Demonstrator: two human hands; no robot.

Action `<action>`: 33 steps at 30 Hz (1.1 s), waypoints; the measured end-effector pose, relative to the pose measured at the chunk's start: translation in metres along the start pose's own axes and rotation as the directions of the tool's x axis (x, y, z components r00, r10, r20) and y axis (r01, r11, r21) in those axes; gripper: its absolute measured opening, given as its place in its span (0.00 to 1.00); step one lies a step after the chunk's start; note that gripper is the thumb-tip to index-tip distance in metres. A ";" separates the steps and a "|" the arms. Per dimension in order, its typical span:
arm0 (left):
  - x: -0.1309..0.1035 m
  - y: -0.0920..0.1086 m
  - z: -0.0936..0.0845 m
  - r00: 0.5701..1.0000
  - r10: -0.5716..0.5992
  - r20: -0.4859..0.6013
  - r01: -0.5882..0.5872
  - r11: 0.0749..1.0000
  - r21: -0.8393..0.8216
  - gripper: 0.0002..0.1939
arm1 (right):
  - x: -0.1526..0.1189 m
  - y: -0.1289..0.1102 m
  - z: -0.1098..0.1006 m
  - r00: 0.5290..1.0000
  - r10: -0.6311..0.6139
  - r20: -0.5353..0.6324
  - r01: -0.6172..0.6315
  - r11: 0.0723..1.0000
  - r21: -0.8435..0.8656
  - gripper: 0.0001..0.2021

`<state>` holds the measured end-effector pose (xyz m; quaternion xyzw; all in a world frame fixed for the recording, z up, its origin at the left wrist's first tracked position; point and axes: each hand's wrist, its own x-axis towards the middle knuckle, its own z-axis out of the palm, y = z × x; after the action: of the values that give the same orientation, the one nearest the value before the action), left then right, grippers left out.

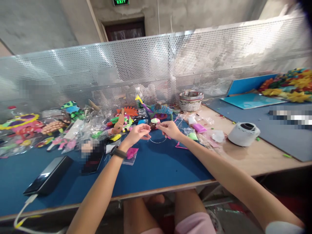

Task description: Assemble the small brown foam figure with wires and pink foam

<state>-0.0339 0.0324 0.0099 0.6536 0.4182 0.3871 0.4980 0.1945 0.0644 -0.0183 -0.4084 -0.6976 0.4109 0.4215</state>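
Above the blue table top (pixel 156 172), my two hands meet in front of me. My left hand (pixel 138 134) is pinched, thumb against fingers, on a thin pale wire (pixel 158 142). The wire sags in a loop between the hands, and its other end is pinched in my right hand (pixel 171 130). Just behind the fingertips lie a small brown piece (pixel 153 126) and a pale green and pink piece (pixel 155 120); whether they touch the fingers I cannot tell. A bag with bright pink clay-like material (pixel 132 153) lies beside my left wrist.
Colourful animal figures, such as an orange spiky one (pixel 128 111), crowd the back left. A power bank (pixel 48 175) with a cable lies front left. To the right are a woven basket (pixel 190 100), a white roll (pixel 243 134) and blue folder (pixel 253 100). A perforated metal screen (pixel 146 61) stands behind.
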 end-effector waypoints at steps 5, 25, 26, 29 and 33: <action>-0.001 -0.003 0.002 0.995 0.065 0.077 -0.072 0.993 0.091 0.18 | 0.004 0.005 0.000 0.998 0.038 -0.044 -0.038 0.999 0.013 0.17; 0.010 -0.016 0.020 0.904 0.261 -0.339 -0.129 0.922 0.366 0.14 | 0.006 0.005 0.017 0.975 0.203 0.090 -0.222 0.903 0.368 0.21; 0.010 -0.015 0.021 0.908 0.243 -0.341 -0.127 0.936 0.328 0.14 | 0.005 0.003 0.017 0.978 0.193 0.081 -0.209 0.915 0.344 0.21; 0.007 -0.011 0.022 0.902 0.295 -0.316 -0.195 0.930 0.310 0.13 | 0.004 0.000 0.017 0.987 0.141 0.072 -0.156 0.949 0.274 0.20; 0.005 -0.007 0.018 0.896 0.345 -0.280 -0.200 0.877 0.438 0.12 | 0.003 0.000 0.016 0.996 -0.013 0.090 -0.003 0.984 0.178 0.17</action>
<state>-0.0167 0.0319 -0.0002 0.7145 0.4718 0.4712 0.2117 0.1788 0.0634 -0.0221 -0.3483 -0.6776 0.4885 0.4253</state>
